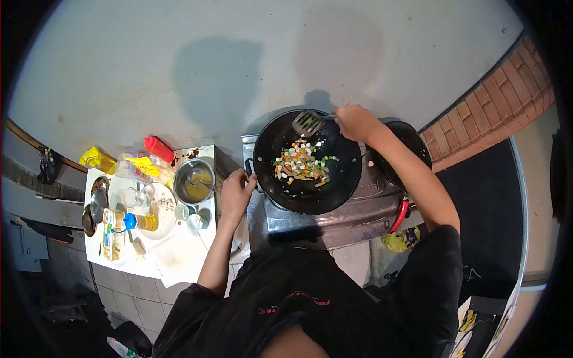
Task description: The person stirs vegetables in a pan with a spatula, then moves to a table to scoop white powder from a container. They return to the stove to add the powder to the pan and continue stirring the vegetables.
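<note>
A black wok (280, 200) sits on the metal stove (286, 225), with diced vegetables (304, 162) in white, orange and green and some brownish strips near its middle. My right hand (355, 122) is closed round the handle of a slotted spatula (307, 123), whose head is over the wok's upper part, above the vegetables. At the wok's left side, my left hand (239, 185) pinches the small loop handle (249, 167).
A second black pan (412, 140) stands right of the wok. On the white table (185, 259) at left are a metal bowl (194, 181) of yellow liquid, a plate (158, 230), a blue-topped oil bottle (143, 222) and a red bottle (159, 148). A wall rises behind.
</note>
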`<state>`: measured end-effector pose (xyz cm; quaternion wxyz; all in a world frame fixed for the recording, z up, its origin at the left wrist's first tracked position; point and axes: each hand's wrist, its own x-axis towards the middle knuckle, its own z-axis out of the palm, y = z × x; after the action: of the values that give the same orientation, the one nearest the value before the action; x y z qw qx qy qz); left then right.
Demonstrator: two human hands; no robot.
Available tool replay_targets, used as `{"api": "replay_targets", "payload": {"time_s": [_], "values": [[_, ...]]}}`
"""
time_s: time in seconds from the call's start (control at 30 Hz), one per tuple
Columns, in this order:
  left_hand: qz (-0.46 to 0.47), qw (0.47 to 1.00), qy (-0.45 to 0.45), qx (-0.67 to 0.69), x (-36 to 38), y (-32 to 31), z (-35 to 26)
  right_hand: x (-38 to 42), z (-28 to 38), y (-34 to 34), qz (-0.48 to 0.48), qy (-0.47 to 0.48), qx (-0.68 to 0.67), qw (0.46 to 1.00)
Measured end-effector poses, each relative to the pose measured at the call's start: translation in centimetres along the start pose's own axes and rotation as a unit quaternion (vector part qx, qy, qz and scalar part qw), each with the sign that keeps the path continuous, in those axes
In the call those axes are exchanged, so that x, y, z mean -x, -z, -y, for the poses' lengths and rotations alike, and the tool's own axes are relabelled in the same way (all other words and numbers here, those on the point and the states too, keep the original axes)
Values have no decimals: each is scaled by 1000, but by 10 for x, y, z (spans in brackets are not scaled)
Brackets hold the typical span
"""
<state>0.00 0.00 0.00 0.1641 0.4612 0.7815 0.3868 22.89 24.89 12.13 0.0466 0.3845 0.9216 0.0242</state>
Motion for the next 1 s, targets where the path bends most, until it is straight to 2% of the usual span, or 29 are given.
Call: {"api": "replay_targets", "payload": {"time_s": [0.07, 0.1, 0.17, 0.2, 0.3, 0.37, 0.43, 0.5, 0.57, 0.6, 0.63, 0.7, 0.73, 0.8, 0.9, 0.93, 1.0], "values": [[-8, 1000, -3, 27, -1, -5, -1, -13, -13, -18, 76, 127, -130, 980], [-5, 999, 7, 33, 8, -1, 1, -7, -5, -17, 87, 129, -127, 980], [7, 999, -2, 36, 4, 1, 4, 0, 6, -13, 116, 208, -180, 955], [3, 999, 0, 37, 2, 3, 3, 4, 15, 7, 106, 216, -164, 957], [6, 999, -3, 38, 3, 4, -1, 2, 23, 45, 85, 213, -124, 965], [6, 1000, 2, 23, 1, 4, 0, -5, 25, 44, 58, 177, -106, 977], [14, 999, 5, 28, 1, 3, 1, -16, 20, 23, -23, 236, -136, 962], [17, 999, 11, 35, 0, 4, 2, -19, 15, 6, -1, 261, -145, 954], [21, 999, 4, 27, -1, 6, 4, -12, 11, -5, 94, 290, -185, 934], [20, 999, 6, 29, -1, 7, 3, -1, 19, 13, 102, 262, -162, 946], [14, 1000, 1, 27, 0, 8, 1, 0, 21, 24, 104, 263, -160, 946], [10, 1000, -2, 25, 0, 8, -1, 2, 22, 34, 91, 185, -132, 969], [9, 1000, 2, 24, 0, 7, -1, 0, 22, 34, 92, 184, -133, 970], [12, 1000, 2, 20, -1, 7, -1, -8, 24, 32, 6, 116, -40, 992], [22, 999, -5, 24, -2, 8, 0, -20, 29, 14, 50, 107, -65, 991], [22, 999, -10, 24, -2, 9, 0, -18, 27, 10, 49, 106, -65, 991], [21, 999, -14, 27, -4, 10, 1, -7, 28, 10, 116, 205, -178, 956]]}}
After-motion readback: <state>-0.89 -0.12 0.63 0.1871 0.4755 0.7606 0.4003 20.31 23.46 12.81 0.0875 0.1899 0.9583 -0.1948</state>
